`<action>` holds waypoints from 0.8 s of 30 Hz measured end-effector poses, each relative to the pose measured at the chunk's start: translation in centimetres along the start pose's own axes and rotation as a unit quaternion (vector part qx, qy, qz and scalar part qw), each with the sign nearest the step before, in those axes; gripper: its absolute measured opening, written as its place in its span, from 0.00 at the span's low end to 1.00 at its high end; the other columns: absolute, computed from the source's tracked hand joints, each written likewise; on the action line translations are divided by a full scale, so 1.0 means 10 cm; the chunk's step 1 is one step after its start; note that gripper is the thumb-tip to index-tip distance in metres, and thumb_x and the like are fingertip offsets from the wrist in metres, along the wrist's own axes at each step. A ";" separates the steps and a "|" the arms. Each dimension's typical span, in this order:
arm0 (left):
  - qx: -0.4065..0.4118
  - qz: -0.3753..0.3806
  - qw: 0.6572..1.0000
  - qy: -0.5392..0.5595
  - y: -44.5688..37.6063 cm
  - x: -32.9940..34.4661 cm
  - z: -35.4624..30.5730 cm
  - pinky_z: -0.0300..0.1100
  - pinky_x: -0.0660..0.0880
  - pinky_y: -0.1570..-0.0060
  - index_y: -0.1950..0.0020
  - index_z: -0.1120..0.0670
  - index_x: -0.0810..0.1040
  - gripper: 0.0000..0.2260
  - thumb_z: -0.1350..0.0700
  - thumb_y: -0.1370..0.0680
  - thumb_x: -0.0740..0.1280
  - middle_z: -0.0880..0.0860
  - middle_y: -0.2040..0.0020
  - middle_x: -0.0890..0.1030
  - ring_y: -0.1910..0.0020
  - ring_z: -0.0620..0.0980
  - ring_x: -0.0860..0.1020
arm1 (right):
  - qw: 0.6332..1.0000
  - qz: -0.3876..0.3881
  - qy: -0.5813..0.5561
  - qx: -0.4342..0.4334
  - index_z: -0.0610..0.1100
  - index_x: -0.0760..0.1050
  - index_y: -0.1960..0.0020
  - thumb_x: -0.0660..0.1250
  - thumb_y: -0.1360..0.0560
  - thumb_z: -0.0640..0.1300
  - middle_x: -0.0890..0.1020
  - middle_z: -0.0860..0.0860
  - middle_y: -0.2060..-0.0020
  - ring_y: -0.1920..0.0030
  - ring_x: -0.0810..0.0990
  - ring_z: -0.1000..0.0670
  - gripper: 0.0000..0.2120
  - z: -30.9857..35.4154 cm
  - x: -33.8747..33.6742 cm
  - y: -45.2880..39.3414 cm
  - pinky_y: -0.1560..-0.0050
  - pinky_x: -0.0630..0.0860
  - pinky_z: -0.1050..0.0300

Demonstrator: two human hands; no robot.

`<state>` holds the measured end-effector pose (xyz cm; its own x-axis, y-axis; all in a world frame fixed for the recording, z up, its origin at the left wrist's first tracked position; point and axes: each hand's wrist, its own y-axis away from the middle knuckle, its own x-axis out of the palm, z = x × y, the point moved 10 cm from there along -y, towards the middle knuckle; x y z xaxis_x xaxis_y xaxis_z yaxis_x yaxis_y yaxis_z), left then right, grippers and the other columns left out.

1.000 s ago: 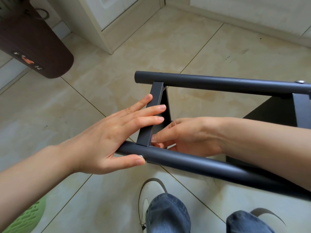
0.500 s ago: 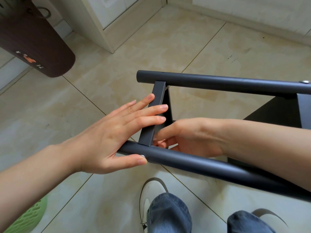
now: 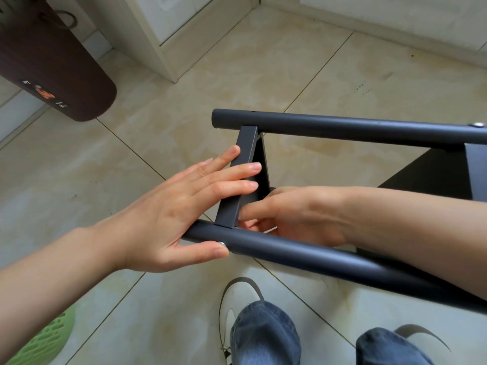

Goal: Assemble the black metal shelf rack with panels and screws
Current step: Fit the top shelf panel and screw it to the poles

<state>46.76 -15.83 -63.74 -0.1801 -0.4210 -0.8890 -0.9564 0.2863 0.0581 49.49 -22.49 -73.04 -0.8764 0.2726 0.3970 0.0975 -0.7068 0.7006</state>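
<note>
The black rack lies on its side, with a far tube [image 3: 342,125] and a near tube [image 3: 316,255]. A narrow black panel [image 3: 245,151] spans them at the left end. My left hand [image 3: 163,217] lays straight fingers across this panel's outer face. Its thumb tip presses a silver screw head [image 3: 222,243] on the near tube. My right hand [image 3: 295,214] reaches in between the tubes, its index finger touching the panel's inner side. The other fingers curl underneath, and what they hold is hidden. A wider black panel [image 3: 434,175] sits at the right, by a screw [image 3: 477,124] in the far tube.
A dark brown cylinder [image 3: 52,69] stands at the upper left by a white cabinet corner [image 3: 163,48]. A green perforated basket [image 3: 44,343] shows at the bottom left. My jeans-clad knees [image 3: 263,335] and white shoes [image 3: 237,299] are just below the near tube, on the beige tiled floor.
</note>
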 end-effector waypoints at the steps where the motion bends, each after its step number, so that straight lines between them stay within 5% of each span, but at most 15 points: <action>1: 0.001 0.000 1.000 0.000 0.00 0.00 0.00 0.56 0.56 0.24 0.22 0.51 0.61 0.30 0.39 0.20 0.60 0.49 0.18 0.58 0.18 0.55 0.50 | 1.000 0.004 -0.002 0.001 0.45 0.75 0.57 0.65 0.22 0.43 0.76 0.52 0.68 0.66 0.75 0.54 0.05 0.00 0.00 0.00 0.61 0.75 0.63; 8: 0.000 -0.002 1.000 0.004 0.00 -0.01 0.00 0.56 0.57 0.24 0.22 0.51 0.62 0.30 0.39 0.20 0.61 0.49 0.18 0.58 0.18 0.55 0.50 | 0.999 0.034 -0.025 0.021 0.47 0.79 0.70 0.65 0.23 0.43 0.77 0.52 0.70 0.69 0.76 0.54 0.17 -0.02 0.01 0.02 0.60 0.75 0.61; 13: 0.002 -0.003 1.000 0.001 0.00 -0.01 0.00 0.55 0.57 0.24 0.22 0.52 0.62 0.30 0.41 0.21 0.62 0.50 0.18 0.58 0.18 0.55 0.50 | 0.999 0.032 -0.011 0.009 0.47 0.77 0.51 0.64 0.22 0.44 0.77 0.52 0.66 0.64 0.75 0.54 0.04 -0.01 0.04 0.01 0.57 0.75 0.61; 21: 0.001 0.000 1.000 0.002 0.00 0.00 0.00 0.55 0.57 0.24 0.22 0.51 0.61 0.30 0.39 0.20 0.61 0.49 0.18 0.58 0.18 0.55 0.50 | 0.999 0.021 -0.005 0.029 0.47 0.78 0.65 0.65 0.22 0.45 0.76 0.53 0.71 0.67 0.74 0.53 0.13 -0.04 -0.01 0.00 0.55 0.73 0.59; 24: 0.000 -0.001 1.000 0.003 0.01 0.00 0.00 0.56 0.58 0.24 0.22 0.51 0.61 0.30 0.39 0.20 0.61 0.49 0.18 0.58 0.18 0.55 0.50 | 1.000 0.024 0.003 0.017 0.47 0.76 0.59 0.65 0.22 0.46 0.75 0.53 0.68 0.64 0.73 0.54 0.08 -0.03 0.03 0.00 0.56 0.74 0.61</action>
<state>46.71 -15.77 -63.72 -0.1785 -0.4262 -0.8869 -0.9569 0.2849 0.0557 49.09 -22.56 -73.12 -0.8730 0.2353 0.4273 0.1555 -0.6961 0.7009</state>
